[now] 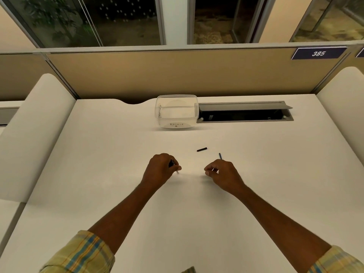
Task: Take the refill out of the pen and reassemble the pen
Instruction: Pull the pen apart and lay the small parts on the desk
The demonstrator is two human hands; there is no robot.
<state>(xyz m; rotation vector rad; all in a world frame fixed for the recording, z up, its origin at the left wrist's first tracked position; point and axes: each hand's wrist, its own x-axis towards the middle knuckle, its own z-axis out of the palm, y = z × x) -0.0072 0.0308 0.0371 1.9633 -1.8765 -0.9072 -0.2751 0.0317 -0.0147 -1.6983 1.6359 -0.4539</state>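
Head view: the pen is apart. Left hand [160,168] is closed around the dark pen body [171,163], a pale tip showing below the fingers. Right hand [222,173] pinches the thin refill [220,156], whose dark far end projects past the knuckles. A short black pen piece [201,149] lies loose on the white desk [118,194], just beyond and between the hands. A clear tub [176,111] labelled "Recycle" stands farther off. Judgement: the refill appears to be out; the next move calls for setting it down, then refitting the loose piece to the body, aligned end-on.
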